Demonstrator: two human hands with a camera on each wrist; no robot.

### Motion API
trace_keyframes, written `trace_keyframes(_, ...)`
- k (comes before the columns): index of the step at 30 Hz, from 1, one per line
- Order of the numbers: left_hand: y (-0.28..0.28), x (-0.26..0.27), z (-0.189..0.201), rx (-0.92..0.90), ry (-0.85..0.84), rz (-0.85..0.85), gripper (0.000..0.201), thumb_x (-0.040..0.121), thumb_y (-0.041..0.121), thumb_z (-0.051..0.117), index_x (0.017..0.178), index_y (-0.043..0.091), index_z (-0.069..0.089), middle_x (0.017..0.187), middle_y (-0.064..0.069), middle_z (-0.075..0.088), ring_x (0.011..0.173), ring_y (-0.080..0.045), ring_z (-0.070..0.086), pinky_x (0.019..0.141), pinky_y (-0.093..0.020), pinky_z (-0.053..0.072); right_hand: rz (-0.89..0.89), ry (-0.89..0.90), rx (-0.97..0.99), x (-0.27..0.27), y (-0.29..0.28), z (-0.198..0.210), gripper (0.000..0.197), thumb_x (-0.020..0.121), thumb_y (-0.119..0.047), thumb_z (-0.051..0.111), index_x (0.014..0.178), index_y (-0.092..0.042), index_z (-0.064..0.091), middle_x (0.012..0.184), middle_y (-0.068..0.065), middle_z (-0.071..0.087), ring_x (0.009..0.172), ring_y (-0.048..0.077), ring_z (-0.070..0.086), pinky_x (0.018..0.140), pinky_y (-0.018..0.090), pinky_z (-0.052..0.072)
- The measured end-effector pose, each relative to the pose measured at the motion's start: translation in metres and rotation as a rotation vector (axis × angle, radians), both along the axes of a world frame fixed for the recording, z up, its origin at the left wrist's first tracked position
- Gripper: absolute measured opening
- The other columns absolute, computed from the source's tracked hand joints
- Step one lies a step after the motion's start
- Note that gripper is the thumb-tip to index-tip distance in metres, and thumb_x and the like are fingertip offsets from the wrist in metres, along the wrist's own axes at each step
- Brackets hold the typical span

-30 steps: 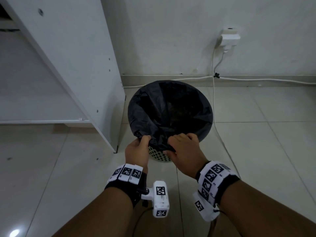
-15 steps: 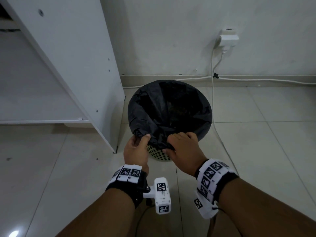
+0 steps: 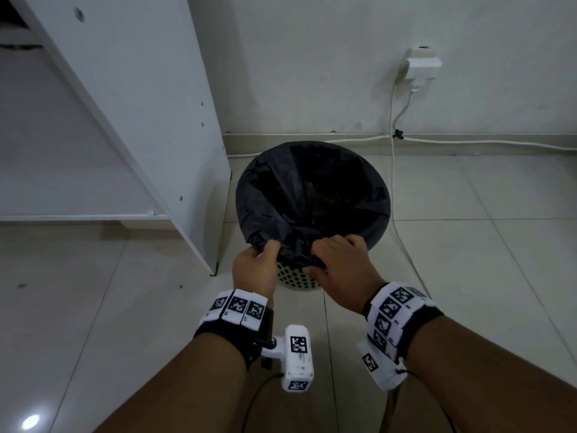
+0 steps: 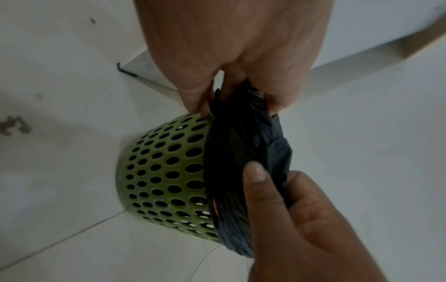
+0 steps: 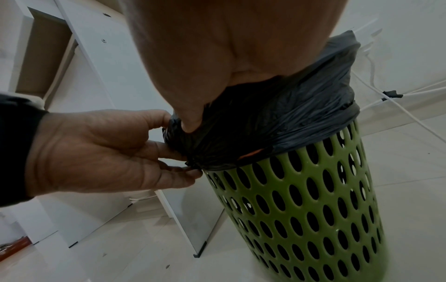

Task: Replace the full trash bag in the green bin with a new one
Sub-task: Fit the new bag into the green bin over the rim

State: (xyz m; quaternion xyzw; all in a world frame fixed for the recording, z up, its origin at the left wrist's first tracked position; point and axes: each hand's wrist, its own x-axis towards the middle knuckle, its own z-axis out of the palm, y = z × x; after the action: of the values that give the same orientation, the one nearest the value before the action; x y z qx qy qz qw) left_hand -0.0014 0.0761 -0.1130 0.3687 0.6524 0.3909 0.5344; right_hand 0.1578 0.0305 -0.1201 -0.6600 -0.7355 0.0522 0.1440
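A green perforated bin (image 3: 296, 279) (image 4: 166, 177) (image 5: 311, 206) stands on the tiled floor beside a white shelf unit. A black trash bag (image 3: 312, 195) (image 4: 243, 158) (image 5: 277, 122) lines it, its edge folded over the rim. My left hand (image 3: 256, 264) (image 4: 231, 80) (image 5: 101, 152) pinches the bunched bag edge at the near rim. My right hand (image 3: 340, 267) (image 4: 296, 219) (image 5: 224, 63) grips the same folded edge just to the right, thumb pressed against the plastic. Dark contents show dimly inside the bag.
A white shelf unit (image 3: 134, 120) stands close on the bin's left. White cables (image 3: 395, 182) run from a wall socket (image 3: 421, 65) down to the floor right of the bin and along the baseboard. Pale floor tiles (image 3: 468, 260) surround the bin.
Both hands stay on the bag's near edge; they have shifted only slightly, with the bunched plastic held a little tighter between them.
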Motion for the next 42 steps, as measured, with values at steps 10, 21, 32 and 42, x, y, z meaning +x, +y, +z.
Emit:
trace_keyframes(10,-0.003,0.002,-0.007,0.003,-0.166,0.031,0.019,0.09,0.027,0.069,0.082,0.009,0.068,0.071,0.0,0.063,0.072,-0.018,0.059,0.062,-0.018,0.047,-0.009,-0.005,-0.006,-0.002,0.001,0.002,0.03,0.081,-0.052,0.04,0.084,-0.024,0.051,0.077,-0.013,0.047,0.082,0.019,0.054,0.085,0.034,0.024)
trace_keyframes(21,-0.008,0.016,-0.01,0.105,-0.179,0.212,0.017,0.088,0.018,0.07,0.1,0.006,0.071,0.087,-0.003,0.073,0.071,-0.012,0.063,0.052,-0.008,0.046,0.003,-0.013,-0.048,0.0,0.0,0.001,0.029,0.083,-0.051,0.041,0.086,-0.024,0.05,0.08,-0.01,0.053,0.085,0.018,0.053,0.088,0.034,0.026)
trace_keyframes(32,-0.005,0.01,-0.006,0.061,-0.251,0.182,0.017,0.083,0.017,0.075,0.099,0.012,0.074,0.093,0.001,0.075,0.078,-0.009,0.068,0.064,-0.018,0.051,0.002,0.009,-0.038,0.002,0.004,0.003,0.031,0.083,-0.052,0.044,0.086,-0.022,0.052,0.079,-0.009,0.053,0.083,0.019,0.054,0.087,0.035,0.026)
trace_keyframes(42,0.0,0.0,-0.001,-0.041,-0.273,0.114,0.016,0.084,0.019,0.075,0.083,0.003,0.072,0.063,-0.002,0.061,0.046,-0.005,0.052,0.052,-0.02,0.044,-0.012,-0.017,-0.007,-0.001,0.002,0.001,0.024,0.082,-0.048,0.051,0.084,-0.024,0.05,0.078,-0.009,0.054,0.082,0.019,0.054,0.084,0.034,0.025)
